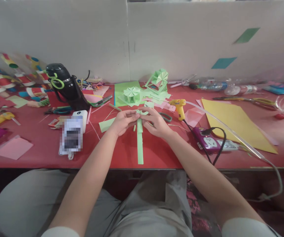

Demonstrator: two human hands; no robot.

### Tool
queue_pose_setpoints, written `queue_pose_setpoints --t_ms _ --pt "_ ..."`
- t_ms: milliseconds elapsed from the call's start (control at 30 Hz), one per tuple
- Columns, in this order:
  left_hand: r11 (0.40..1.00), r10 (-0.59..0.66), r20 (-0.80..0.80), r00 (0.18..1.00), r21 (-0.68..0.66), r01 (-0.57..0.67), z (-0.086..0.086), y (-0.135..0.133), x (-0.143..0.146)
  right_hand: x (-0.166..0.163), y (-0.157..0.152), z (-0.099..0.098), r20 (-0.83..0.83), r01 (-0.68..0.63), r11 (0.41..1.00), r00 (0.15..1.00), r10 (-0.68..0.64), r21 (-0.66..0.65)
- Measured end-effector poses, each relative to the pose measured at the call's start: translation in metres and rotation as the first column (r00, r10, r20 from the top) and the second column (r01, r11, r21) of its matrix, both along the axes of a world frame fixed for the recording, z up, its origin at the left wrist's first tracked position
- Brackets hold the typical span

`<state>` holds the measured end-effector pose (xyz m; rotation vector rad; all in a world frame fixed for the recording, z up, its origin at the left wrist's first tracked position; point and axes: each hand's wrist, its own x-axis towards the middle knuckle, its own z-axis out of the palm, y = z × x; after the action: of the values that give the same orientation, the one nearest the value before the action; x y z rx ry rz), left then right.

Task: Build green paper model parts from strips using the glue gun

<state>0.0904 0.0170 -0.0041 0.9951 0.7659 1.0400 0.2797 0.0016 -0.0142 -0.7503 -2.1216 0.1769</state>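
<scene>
A long light-green paper strip (140,148) runs from between my hands toward the table's front edge. My left hand (125,122) pinches the strip's far end from the left, thumb and fingers together. From the other side my right hand (155,121) grips the same end with bent fingers. Small folds of green paper show between the fingertips, but their exact shape is partly hidden. Just beyond stands a folded green paper piece with a pleated round top (132,93), on a green sheet (119,87). A second pleated green piece (159,77) sits behind it, to the right.
A yellow glue gun (180,108) lies right of my hands, its cord near a purple power strip (207,141). Yellow card (233,121) covers the right side. On the left are a phone (71,136), a black bottle (65,85) and pink paper squares (14,147).
</scene>
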Motion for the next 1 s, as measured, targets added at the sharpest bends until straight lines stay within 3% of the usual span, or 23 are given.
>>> queue_pose_setpoints --t_ms 200,333,400,467,533,600,733,833,933,1000 --pt "1.000 0.003 -0.039 0.999 0.013 -0.002 -0.001 0.001 -0.001 0.000 0.001 -0.002 -0.054 -0.026 0.996 0.998 0.022 -0.080" --pt "0.999 0.022 -0.050 0.998 0.033 -0.020 0.000 0.001 -0.002 -0.002 0.000 -0.002 -0.155 -0.066 0.973 0.987 0.032 -0.221" --pt "0.997 0.059 -0.036 0.998 0.051 -0.057 0.001 0.002 -0.003 -0.004 -0.001 0.000 -0.275 -0.107 0.933 0.962 0.009 -0.342" --pt "0.987 0.137 0.001 0.991 0.082 -0.136 0.002 0.004 -0.004 -0.006 -0.004 0.003 -0.347 -0.157 0.854 0.937 -0.029 -0.496" --pt "0.967 0.225 0.044 0.973 0.113 -0.228 0.002 0.005 -0.004 -0.010 -0.008 0.006 -0.322 -0.174 0.757 0.945 -0.051 -0.630" --pt "0.948 0.285 0.072 0.956 0.126 -0.292 0.003 0.006 -0.004 -0.013 -0.011 0.008 -0.264 -0.150 0.697 0.963 -0.059 -0.702" --pt "0.939 0.304 0.101 0.947 0.135 -0.316 0.004 0.004 -0.001 -0.019 -0.012 0.007 -0.245 -0.101 0.679 0.962 -0.119 -0.727" --pt "0.950 0.254 0.098 0.962 0.160 -0.267 0.004 0.002 0.000 -0.019 -0.011 0.006 -0.241 -0.075 0.665 0.957 -0.161 -0.743" --pt "0.956 0.199 -0.008 0.980 0.220 -0.193 0.000 0.001 0.002 -0.018 -0.009 0.003 -0.244 -0.052 0.650 0.947 -0.208 -0.758" --pt "0.942 0.210 -0.089 0.974 0.284 -0.178 -0.002 0.000 0.003 -0.018 -0.008 0.001 -0.279 -0.066 0.611 0.924 -0.262 -0.789"
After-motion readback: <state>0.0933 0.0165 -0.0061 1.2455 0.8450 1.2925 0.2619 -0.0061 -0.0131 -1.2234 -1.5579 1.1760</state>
